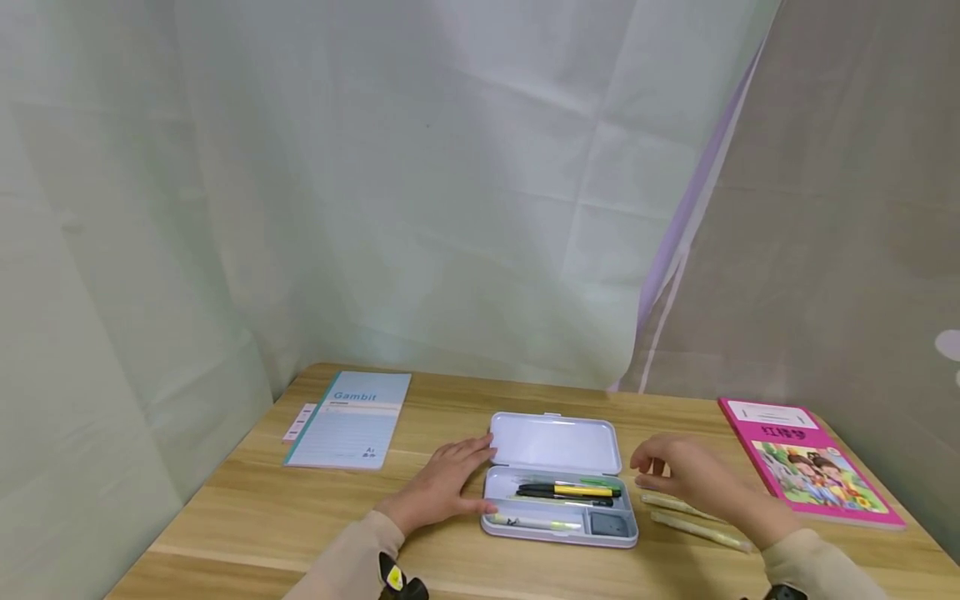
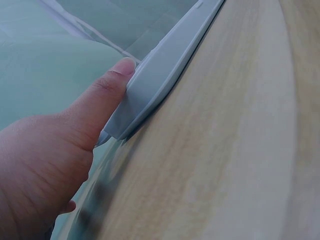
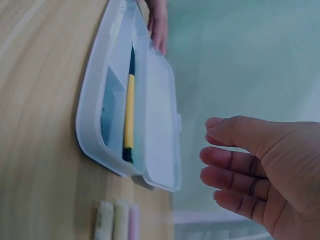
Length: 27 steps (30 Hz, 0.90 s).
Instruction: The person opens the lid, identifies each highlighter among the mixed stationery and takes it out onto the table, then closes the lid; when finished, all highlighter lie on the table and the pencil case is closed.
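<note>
A white pencil case [image 1: 558, 541] lies with its lid [image 1: 553, 442] folded back. Inside are a yellow-and-black pen [image 1: 567, 490], other pens, a pale patterned stick [image 1: 536, 523] and a dark grey block [image 1: 609, 523] in the small compartment. My left hand [image 1: 441, 487] rests at the case's left side, fingers extended by the lid; in the left wrist view its thumb [image 2: 107, 87] touches the case wall. To the right of the case hovers my right hand [image 1: 697, 477], fingers loosely bent, holding nothing. Beneath it lie pale yellow sticks [image 1: 701, 532], partly hidden; the right wrist view shows a pinkish one [image 3: 133, 222] too.
A light blue notebook [image 1: 348, 425] lies at the left on top of a pinkish paper item [image 1: 297, 423]. At the right is a pink book [image 1: 813, 467] with a cartoon cover. Pale cloth [image 1: 450, 183] hangs behind the wooden table [image 1: 247, 525].
</note>
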Tool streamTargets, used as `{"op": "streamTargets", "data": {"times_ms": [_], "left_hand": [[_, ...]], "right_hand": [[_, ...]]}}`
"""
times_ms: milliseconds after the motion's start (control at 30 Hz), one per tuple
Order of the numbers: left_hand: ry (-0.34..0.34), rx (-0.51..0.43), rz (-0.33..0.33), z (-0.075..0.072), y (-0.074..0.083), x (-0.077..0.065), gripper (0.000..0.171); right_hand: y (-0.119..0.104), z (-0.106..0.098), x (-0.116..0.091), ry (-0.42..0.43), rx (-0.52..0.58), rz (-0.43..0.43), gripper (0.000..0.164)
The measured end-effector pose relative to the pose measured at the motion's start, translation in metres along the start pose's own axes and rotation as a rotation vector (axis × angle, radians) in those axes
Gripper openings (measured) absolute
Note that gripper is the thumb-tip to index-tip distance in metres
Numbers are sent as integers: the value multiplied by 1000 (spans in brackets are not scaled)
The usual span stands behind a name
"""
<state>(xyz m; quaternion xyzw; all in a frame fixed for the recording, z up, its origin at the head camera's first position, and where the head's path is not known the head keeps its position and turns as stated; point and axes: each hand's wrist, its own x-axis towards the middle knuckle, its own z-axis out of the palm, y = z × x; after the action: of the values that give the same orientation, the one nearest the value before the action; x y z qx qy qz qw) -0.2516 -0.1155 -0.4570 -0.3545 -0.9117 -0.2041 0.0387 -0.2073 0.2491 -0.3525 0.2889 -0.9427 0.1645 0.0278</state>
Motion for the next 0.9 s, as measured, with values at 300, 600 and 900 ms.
{"op": "streamTargets", "data": {"times_ms": [300,600,900], "left_hand": [[6,-1,4,0,1,0,82],[7,12,0,1,0,1,82],[10,12,10,0,0,1,81]], "right_hand": [[-5,22,11,-47,83,-35,8],[-8,38,17,-55,117,-59,10],[-11,51,21,-103,145,-70,7]]}}
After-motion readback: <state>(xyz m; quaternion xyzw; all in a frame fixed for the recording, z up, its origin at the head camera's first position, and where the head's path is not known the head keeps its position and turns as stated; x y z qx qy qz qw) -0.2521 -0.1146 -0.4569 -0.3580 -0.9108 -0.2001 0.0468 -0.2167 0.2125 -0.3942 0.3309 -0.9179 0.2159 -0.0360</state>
